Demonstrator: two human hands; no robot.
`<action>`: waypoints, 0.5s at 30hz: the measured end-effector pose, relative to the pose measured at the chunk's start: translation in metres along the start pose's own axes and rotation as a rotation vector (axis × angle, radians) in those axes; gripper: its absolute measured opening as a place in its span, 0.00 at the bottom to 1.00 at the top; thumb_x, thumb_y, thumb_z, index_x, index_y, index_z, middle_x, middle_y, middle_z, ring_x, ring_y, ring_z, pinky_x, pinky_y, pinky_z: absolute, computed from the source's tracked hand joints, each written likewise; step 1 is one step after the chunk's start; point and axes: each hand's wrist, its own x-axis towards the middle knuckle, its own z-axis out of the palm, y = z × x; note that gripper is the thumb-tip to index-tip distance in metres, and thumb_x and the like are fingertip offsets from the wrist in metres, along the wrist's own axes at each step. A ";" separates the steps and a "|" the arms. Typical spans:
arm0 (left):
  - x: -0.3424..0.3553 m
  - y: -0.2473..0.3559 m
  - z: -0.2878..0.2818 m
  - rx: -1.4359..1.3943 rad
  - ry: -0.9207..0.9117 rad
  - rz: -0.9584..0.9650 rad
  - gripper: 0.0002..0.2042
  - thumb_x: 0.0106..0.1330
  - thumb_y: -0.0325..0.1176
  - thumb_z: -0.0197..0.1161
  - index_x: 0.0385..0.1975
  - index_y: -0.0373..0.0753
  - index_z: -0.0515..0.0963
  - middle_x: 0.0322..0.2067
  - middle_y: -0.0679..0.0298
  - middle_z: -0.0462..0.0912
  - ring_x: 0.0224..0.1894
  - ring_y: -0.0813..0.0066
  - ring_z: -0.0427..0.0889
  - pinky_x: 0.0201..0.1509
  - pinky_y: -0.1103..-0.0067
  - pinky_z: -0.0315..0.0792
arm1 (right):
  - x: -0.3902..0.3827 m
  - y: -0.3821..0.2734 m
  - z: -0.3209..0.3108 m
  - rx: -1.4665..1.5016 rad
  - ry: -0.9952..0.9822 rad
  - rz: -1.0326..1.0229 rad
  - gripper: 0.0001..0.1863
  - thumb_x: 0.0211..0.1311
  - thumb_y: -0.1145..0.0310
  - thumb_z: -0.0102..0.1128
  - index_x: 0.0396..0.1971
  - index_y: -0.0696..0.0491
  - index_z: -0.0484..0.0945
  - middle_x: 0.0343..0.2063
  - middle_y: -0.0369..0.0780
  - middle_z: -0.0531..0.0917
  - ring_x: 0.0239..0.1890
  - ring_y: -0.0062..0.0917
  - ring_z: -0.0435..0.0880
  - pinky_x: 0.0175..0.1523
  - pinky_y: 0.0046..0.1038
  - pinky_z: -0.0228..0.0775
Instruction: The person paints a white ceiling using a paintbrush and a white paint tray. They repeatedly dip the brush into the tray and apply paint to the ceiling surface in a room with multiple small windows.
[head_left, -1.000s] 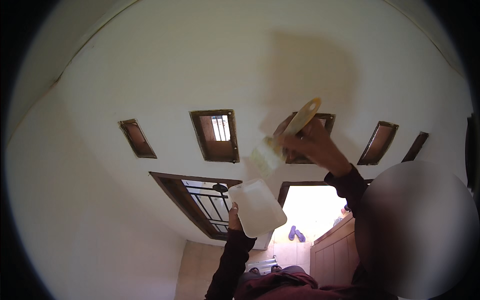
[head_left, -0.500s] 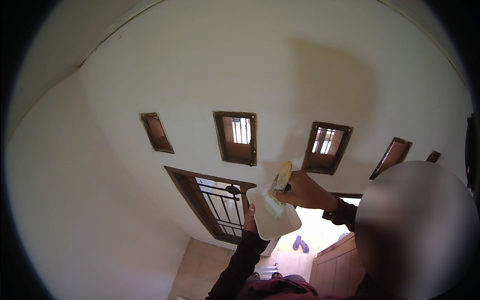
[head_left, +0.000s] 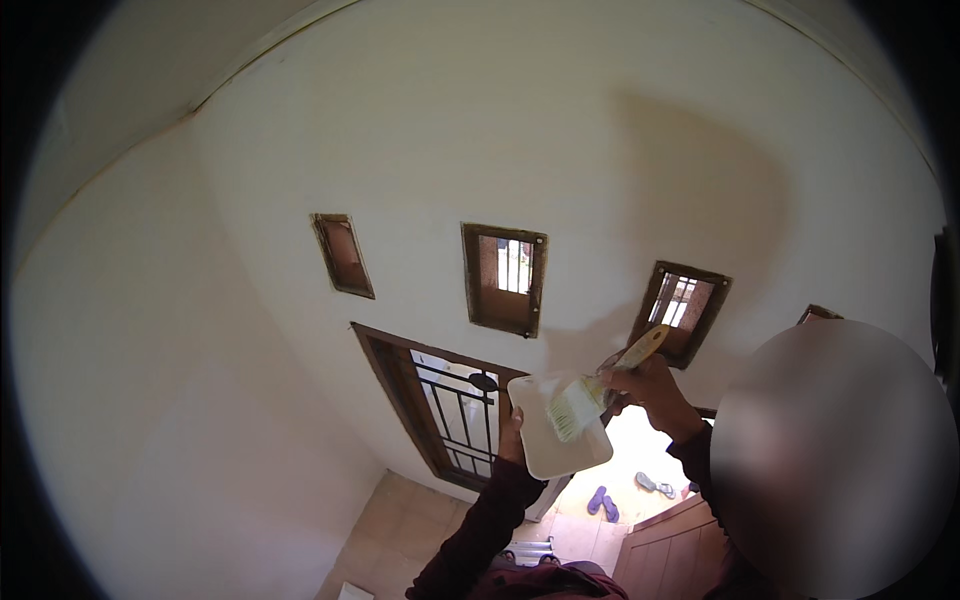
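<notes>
My left hand (head_left: 511, 438) grips the left side of a white rounded-square tub (head_left: 560, 458), tilted so its inside shows. In my right hand (head_left: 652, 394) is a flat paintbrush (head_left: 574, 410) with a yellowish handle that points up and to the right. Its pale, paint-coated bristles lie over the tub's opening; whether they touch the inside I cannot tell. My right fingers are closed round the lower part of the handle. Both hands are held up in front of a cream wall (head_left: 420, 140).
Small brown-framed vents (head_left: 504, 280) run in a row across the wall. Below them is a barred window (head_left: 450, 415). A bright doorway with a wooden door (head_left: 672, 552) stands at lower right, sandals (head_left: 603, 503) on its floor. Metal ladder steps (head_left: 530, 548) show by my feet. A blurred disc covers the right.
The brush has swung from nearly upright to slanting right, its bristles turned more into view. My right hand has shifted right and slightly down. The view has turned, moving the wall openings rightward.
</notes>
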 end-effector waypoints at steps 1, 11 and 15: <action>-0.001 0.002 0.002 -0.015 0.026 -0.012 0.35 0.54 0.50 0.58 0.62 0.41 0.61 0.54 0.52 0.72 0.55 0.56 0.77 0.56 0.63 0.76 | -0.001 0.005 -0.002 0.097 0.025 -0.010 0.16 0.57 0.68 0.64 0.41 0.62 0.75 0.32 0.42 0.82 0.27 0.23 0.83 0.23 0.21 0.77; 0.005 0.012 0.004 -0.065 0.001 0.040 0.32 0.61 0.51 0.59 0.61 0.39 0.62 0.53 0.54 0.73 0.53 0.58 0.77 0.56 0.65 0.76 | -0.009 0.055 -0.002 0.538 0.114 0.071 0.13 0.62 0.65 0.58 0.42 0.55 0.73 0.38 0.39 0.80 0.34 0.25 0.81 0.31 0.29 0.79; 0.002 0.015 0.008 -0.075 0.053 0.046 0.31 0.60 0.48 0.58 0.61 0.38 0.62 0.52 0.54 0.73 0.52 0.58 0.77 0.56 0.64 0.76 | -0.008 0.064 -0.002 0.628 0.079 0.081 0.14 0.63 0.63 0.59 0.44 0.54 0.73 0.40 0.39 0.80 0.37 0.24 0.81 0.33 0.26 0.77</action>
